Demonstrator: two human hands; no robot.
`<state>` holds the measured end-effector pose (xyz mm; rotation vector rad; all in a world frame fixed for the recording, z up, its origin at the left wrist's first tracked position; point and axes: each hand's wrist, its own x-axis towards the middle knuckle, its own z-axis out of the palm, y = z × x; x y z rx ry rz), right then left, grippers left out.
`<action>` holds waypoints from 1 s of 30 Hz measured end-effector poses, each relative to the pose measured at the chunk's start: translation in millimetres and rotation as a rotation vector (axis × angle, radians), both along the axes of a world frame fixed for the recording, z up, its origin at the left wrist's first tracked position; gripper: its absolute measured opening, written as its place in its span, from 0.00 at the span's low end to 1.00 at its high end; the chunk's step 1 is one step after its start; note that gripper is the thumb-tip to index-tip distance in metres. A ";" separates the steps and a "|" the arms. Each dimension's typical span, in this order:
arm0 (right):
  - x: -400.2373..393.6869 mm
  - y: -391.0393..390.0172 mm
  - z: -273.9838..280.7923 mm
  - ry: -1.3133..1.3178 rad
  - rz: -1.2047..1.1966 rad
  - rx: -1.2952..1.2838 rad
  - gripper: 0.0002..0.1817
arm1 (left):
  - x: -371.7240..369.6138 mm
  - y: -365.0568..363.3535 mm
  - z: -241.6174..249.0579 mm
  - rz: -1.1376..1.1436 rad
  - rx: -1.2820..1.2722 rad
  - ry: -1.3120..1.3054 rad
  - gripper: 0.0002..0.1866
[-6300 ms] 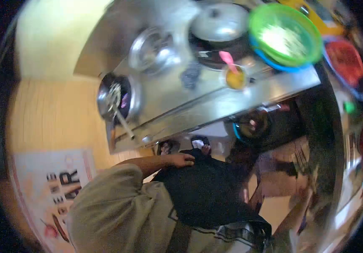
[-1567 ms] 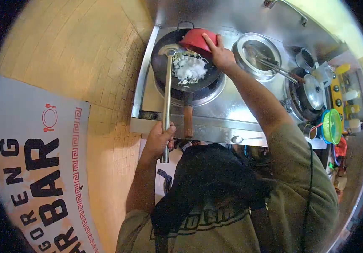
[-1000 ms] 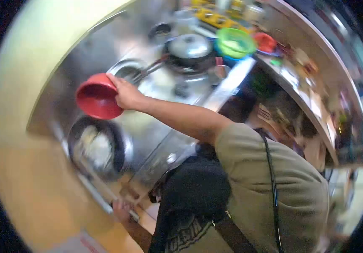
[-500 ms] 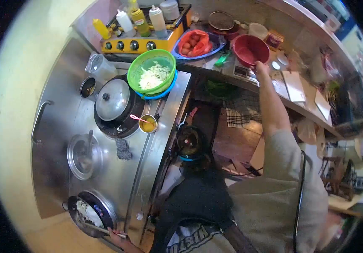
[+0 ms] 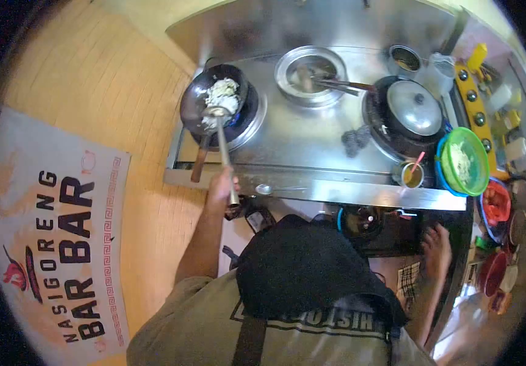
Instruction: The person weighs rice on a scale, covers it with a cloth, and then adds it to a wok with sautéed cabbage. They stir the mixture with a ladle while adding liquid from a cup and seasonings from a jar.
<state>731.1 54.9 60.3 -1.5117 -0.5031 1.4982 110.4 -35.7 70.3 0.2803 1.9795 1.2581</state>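
Note:
My left hand (image 5: 221,190) grips the long metal handle of a ladle (image 5: 221,137) whose scoop rests in a black wok (image 5: 189,100). The wok sits on the left burner of a steel stove (image 5: 311,146) and holds white rice (image 5: 223,91). My right hand (image 5: 437,244) hangs down at the right beside the stove's corner, fingers apart, holding nothing. A red bowl (image 5: 493,271) stands on the side counter beyond that hand. A dark apron covers my front.
On the stove are a steel basin (image 5: 287,61) with utensils, a lidded pan (image 5: 414,107), a cup of yellow sauce (image 5: 410,175) and a green colander (image 5: 461,160). A spoon (image 5: 264,189) lies on the front ledge. A printed banner (image 5: 49,232) hangs left.
My right hand tipped the red bowl over the wok, carried it to the side counter and let it go. My left hand has kept hold of the ladle, and the view is back on the wok.

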 end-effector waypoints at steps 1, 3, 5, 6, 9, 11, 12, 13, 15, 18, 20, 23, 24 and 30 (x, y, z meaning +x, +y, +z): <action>-61.7 10.0 2.6 0.003 0.210 -0.033 0.26 | 1.4 -3.7 1.5 -0.001 0.035 -0.060 0.15; -183.1 17.3 31.8 -0.089 0.683 0.068 0.27 | 4.6 -5.9 -1.8 -0.043 0.134 -0.148 0.13; -290.3 22.2 29.1 0.084 1.022 0.152 0.30 | 4.9 -12.5 -6.9 -0.112 0.259 -0.195 0.10; -345.6 21.5 28.0 0.039 1.209 0.133 0.31 | 2.2 -13.7 -6.2 -0.181 0.258 -0.260 0.11; -486.5 -1.6 35.4 -0.141 1.437 0.349 0.32 | -27.5 -14.2 -33.6 -0.451 0.365 -0.252 0.16; -534.5 3.3 30.7 -0.338 1.483 0.485 0.34 | -56.5 -24.1 -38.4 -0.607 0.355 -0.142 0.18; -548.0 3.6 32.8 -0.457 1.481 0.539 0.35 | -72.4 -29.6 -26.1 -0.667 0.293 -0.062 0.20; -551.9 4.7 40.1 -0.600 1.507 0.521 0.34 | -90.2 -31.9 -15.2 -0.729 0.237 0.025 0.22; -545.1 6.1 72.0 -0.885 1.558 0.466 0.33 | -123.4 -53.8 -18.8 -0.803 0.225 -0.190 0.24; -543.0 -8.2 84.9 -1.223 1.602 0.575 0.32 | -147.2 -82.1 -42.7 -0.884 0.143 -0.340 0.25; -577.7 -8.8 53.4 -1.281 1.513 0.538 0.31 | -142.7 -93.4 -49.3 -0.954 0.059 -0.342 0.25; -624.5 12.8 21.7 -1.298 1.389 0.581 0.32 | -133.9 -88.4 -53.6 -1.115 0.132 -0.356 0.26; -631.3 13.5 20.7 -1.283 1.357 0.606 0.33 | -134.3 -87.4 -51.4 -1.116 0.145 -0.367 0.26; -607.6 -18.1 58.0 -1.298 1.496 0.416 0.35 | -141.6 -89.2 -49.9 -1.069 0.076 -0.415 0.25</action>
